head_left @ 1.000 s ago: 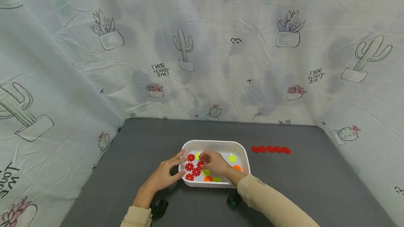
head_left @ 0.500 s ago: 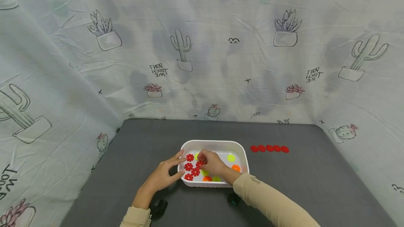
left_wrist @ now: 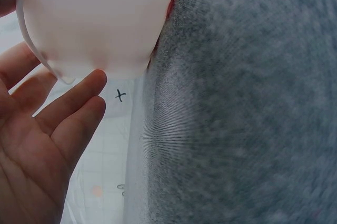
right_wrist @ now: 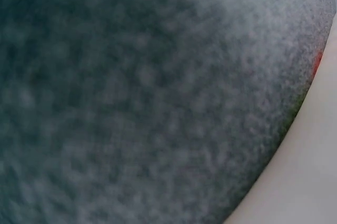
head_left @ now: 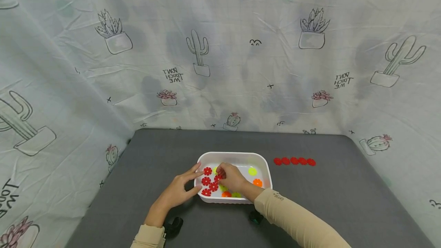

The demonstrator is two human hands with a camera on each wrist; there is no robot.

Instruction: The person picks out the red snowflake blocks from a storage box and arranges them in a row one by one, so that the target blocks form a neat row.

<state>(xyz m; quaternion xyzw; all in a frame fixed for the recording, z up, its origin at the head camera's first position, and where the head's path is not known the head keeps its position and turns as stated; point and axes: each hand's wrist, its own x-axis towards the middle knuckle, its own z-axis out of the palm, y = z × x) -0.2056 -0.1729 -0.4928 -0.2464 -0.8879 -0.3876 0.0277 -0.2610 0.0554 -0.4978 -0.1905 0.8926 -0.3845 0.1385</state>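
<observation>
While the right hand (head_left: 235, 178) dips into the tray (head_left: 241, 157), its fingers bent over a red disc (head_left: 218, 178), whether they pinch it or merely touch cannot be told. Right wrist view no help. Step, by my reading: picking red discs out one at a time. Next move likely calls for a sure hold on the rim, then a lift clear of neighbours.

Disc: flat, round, notched edge, partly under the fingers, just left of tray centre, nine o'clock. Four more red, same pattern, between it and the tray's nine o'clock wall. Yellow disc (head_left: 252, 171) toward two, orange disc (head_left: 257, 183) toward four.

Left hand (head_left: 180, 190) at tray's nine o'clock end, fingers spread, touching it; seems to steady.

Beyond, on the grey counter (head_left: 158, 152), toward two o'clock: row (head_left: 294, 160) of five red discs.
</observation>
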